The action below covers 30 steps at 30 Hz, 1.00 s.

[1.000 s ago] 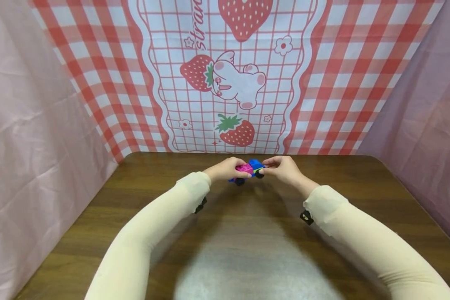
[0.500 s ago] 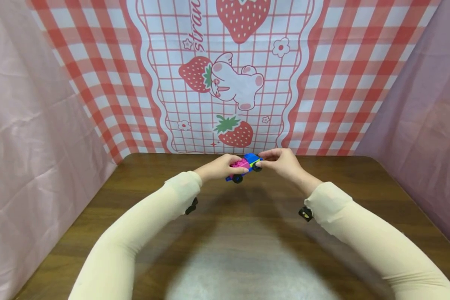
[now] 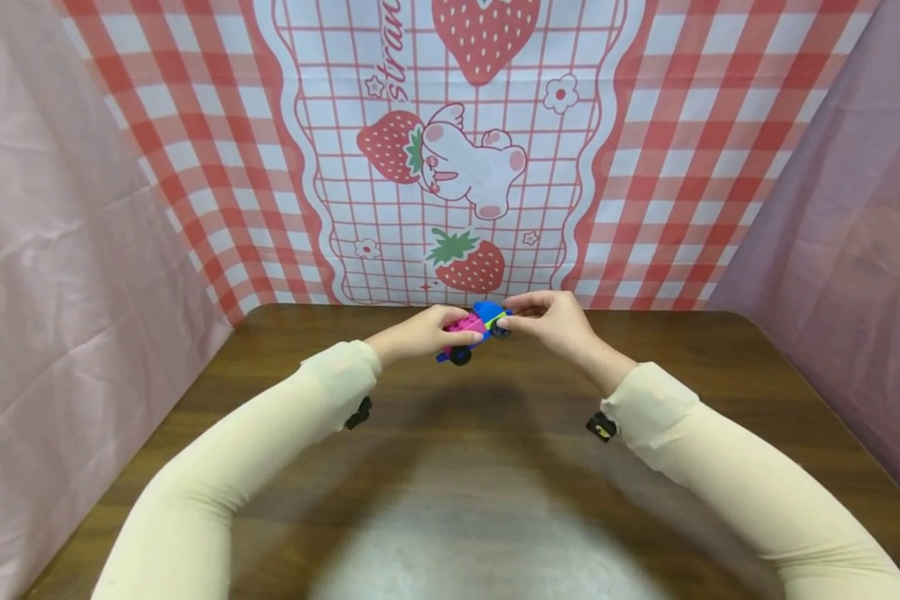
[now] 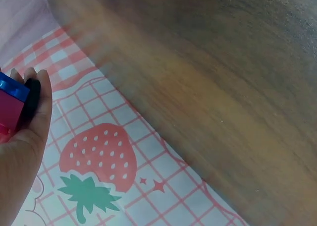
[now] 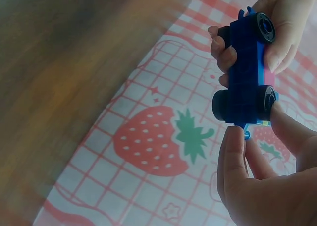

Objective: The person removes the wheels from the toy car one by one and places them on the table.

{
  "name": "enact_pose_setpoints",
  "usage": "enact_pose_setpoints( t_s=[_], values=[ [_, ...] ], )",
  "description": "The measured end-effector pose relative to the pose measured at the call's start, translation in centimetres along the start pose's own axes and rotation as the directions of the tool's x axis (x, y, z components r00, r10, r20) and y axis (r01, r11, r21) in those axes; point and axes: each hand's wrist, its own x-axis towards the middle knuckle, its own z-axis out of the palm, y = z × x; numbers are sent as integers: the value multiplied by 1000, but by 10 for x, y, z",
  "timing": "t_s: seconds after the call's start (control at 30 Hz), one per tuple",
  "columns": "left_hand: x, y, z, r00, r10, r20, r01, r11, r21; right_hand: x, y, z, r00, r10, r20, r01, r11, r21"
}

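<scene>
1. The toy car (image 3: 465,327) is held up off the desk (image 3: 450,467), between the left hand (image 3: 418,333) and the right hand (image 3: 558,323).
2. Its long axis slants across the head view: the blue block (image 3: 488,312) end points up toward the right fingers, while the other end dips below the left fingers.
3. The left fingers and thumb grip the pink middle from both sides; the right fingers and thumb pinch the blue end, the thumb touching a wheel (image 5: 267,103).
4. The right wrist view shows the blue underside (image 5: 246,62), with four black wheels, a small hook (image 5: 250,10) beyond the left fingers and a blue knob (image 5: 246,135) beside the right fingertips; the head view hides that underside.
5. The left wrist view catches only part of the car, with left fingertips behind a black wheel.
6. Behind the fingers hangs a strawberry-print cloth (image 3: 555,167), with pink curtains (image 3: 67,250) at either side; cream sleeves (image 3: 742,467) reach over the desk.
7. In the head view, the left thumb covers part of the pink side.
</scene>
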Motion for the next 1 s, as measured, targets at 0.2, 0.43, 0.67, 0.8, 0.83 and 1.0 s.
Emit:
enact_pose_setpoints(
  t_s=[0.2,0.43,0.67,0.8,0.83,1.0],
  values=[
    [-10,2,0,1000,10,-19,-10,999,-30,-3,-9,1,1000,-11,7,11,1000,4],
    [-15,-3,5,998,46,-33,-48,997,-60,-9,-14,3,1000,-9,19,8,999,41],
    [-21,-3,8,998,45,-38,-50,990,-136,-12,-18,6,999,-34,35,33,999,40],
    [-25,-1,8,998,43,-54,-51,985,-162,-14,-20,7,999,-17,32,15,999,50],
    [-26,-1,7,998,38,-59,-47,985,-166,-15,-21,7,1000,-9,30,7,998,58],
    [-31,2,4,998,16,-68,-27,985,-170,-15,-24,10,999,41,35,-44,996,73]
  ],
)
